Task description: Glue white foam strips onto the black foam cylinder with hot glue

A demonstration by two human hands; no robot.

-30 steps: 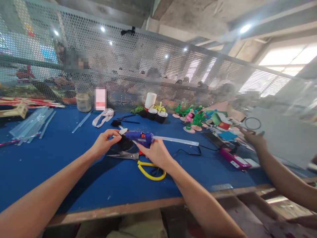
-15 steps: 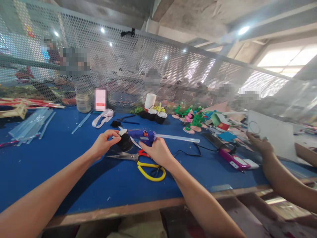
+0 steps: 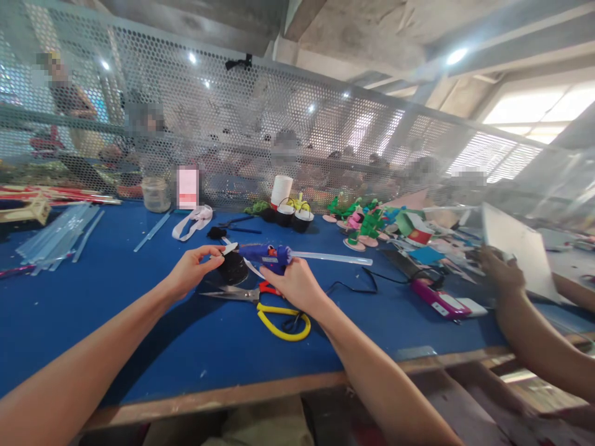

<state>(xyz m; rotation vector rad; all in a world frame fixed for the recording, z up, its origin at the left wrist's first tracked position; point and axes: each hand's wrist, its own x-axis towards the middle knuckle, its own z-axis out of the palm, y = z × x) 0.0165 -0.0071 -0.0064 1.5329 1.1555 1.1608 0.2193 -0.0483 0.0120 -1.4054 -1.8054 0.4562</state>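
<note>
My left hand (image 3: 198, 269) is closed, thumb and fingers pinching the top of a small black bucket (image 3: 233, 271). A white ribbon (image 3: 253, 268) lies at its upper edge and trails to the right. In my right hand (image 3: 297, 282) is a blue glue gun (image 3: 274, 255), its nozzle pointing left at the bucket's top. A clear glue stick (image 3: 332, 257) sticks out of the gun's back. Just below both hands lie scissors (image 3: 283, 322) with yellow and red handles, blades toward the left.
Glue sticks (image 3: 58, 238) lie at left, near a clear jar (image 3: 156, 193). Pliers (image 3: 239, 223), white-topped black buckets (image 3: 303, 218) and green craft figures (image 3: 369, 226) stand farther back. At right are a purple power strip (image 3: 441, 298) and a co-worker's hand (image 3: 502, 269) with a white board (image 3: 515, 248).
The glue gun has shifted slightly left, its nozzle closer to the bucket's top. The co-worker's hand and the white board have moved right. A person behind the mesh has moved left.
</note>
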